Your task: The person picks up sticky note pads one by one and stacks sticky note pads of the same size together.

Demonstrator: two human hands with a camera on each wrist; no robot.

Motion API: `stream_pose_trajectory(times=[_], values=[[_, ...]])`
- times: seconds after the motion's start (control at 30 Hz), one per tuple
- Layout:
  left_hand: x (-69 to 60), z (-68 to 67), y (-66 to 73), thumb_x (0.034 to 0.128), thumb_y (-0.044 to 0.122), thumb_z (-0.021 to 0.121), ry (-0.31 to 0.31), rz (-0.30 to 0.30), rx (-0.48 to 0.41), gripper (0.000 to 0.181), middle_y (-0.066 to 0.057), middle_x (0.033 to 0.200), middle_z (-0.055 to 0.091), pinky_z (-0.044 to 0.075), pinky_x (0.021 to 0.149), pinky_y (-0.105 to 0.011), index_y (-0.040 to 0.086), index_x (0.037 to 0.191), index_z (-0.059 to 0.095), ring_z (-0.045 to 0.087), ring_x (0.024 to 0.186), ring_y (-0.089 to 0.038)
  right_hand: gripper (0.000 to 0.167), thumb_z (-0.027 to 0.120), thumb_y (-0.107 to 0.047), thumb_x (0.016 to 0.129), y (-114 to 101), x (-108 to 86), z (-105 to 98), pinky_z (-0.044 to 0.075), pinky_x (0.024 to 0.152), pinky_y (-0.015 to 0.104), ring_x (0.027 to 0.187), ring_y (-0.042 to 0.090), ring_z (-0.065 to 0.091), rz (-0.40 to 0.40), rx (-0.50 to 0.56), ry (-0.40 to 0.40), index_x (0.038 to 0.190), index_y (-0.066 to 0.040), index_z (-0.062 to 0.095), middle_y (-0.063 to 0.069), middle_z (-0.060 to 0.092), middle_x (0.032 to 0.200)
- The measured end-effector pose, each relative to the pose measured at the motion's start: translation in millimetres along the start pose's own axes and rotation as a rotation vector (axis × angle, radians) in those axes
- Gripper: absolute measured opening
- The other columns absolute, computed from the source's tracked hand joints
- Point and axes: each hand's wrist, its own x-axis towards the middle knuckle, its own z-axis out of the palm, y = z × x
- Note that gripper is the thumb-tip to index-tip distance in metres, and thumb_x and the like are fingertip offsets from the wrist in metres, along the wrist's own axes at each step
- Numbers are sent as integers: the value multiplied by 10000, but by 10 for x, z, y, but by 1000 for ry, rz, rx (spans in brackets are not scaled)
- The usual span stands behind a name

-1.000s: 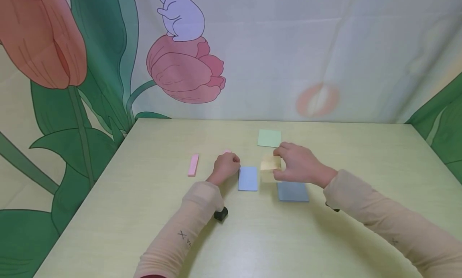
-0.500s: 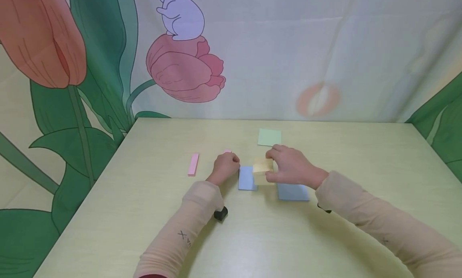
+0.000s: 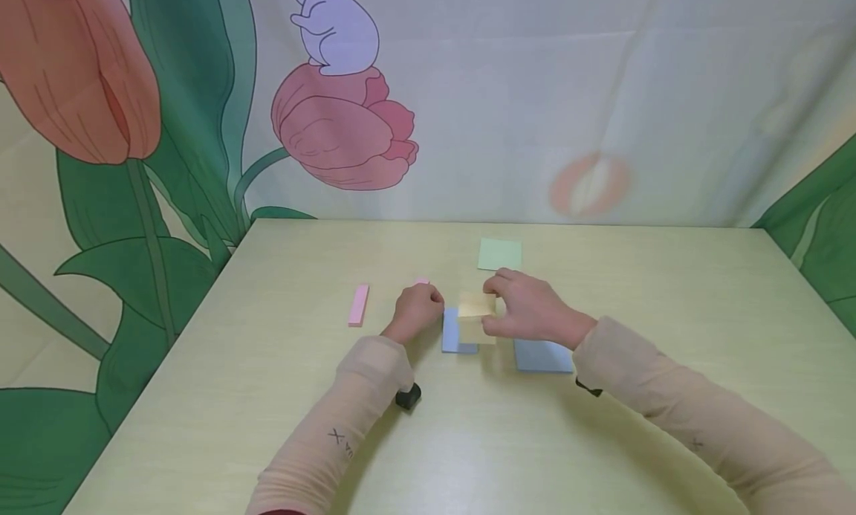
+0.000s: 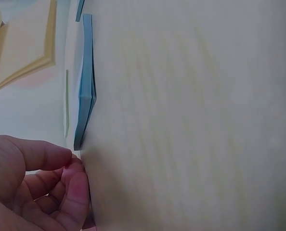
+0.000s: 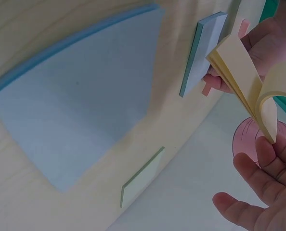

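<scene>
My right hand (image 3: 535, 307) pinches a pad of yellow sticky notes (image 3: 476, 328) between thumb and fingers. In the right wrist view the yellow pad (image 5: 239, 72) has a top part curled back, and the layers spread apart. It is held above the table, partly covering a narrow light-blue sticky-note pad (image 3: 450, 337). At that blue pad's left edge my left hand (image 3: 414, 311) rests with loosely curled fingers. In the left wrist view its fingertips lie close to the end of the blue pad (image 4: 86, 82); contact is unclear. A pink strip (image 3: 423, 281) shows partly behind that hand.
Another pink strip (image 3: 358, 305) lies farther left on the pale table (image 3: 468, 441). A larger blue pad (image 3: 543, 357) lies below my right hand. Toward the back sits a green square note pad (image 3: 499, 254). A printed curtain (image 3: 501, 114) hangs behind the table.
My right hand has moved left with the yellow sticky notes, from beside the narrow blue pad to over its right part. The left hand has stayed in place.
</scene>
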Motion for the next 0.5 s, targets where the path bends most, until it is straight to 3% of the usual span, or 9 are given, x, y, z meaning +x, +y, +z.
stream_pose_trajectory(times=[0.5], values=[[3, -1, -19, 810, 71, 491, -15, 18, 0, 165, -47, 858, 645, 395, 624, -227, 64, 841, 652, 505, 677, -133, 447, 542, -323, 695, 1, 84, 129, 457, 756, 341, 911, 171, 538, 81, 90, -96, 1061, -68, 575, 19, 561, 1007]])
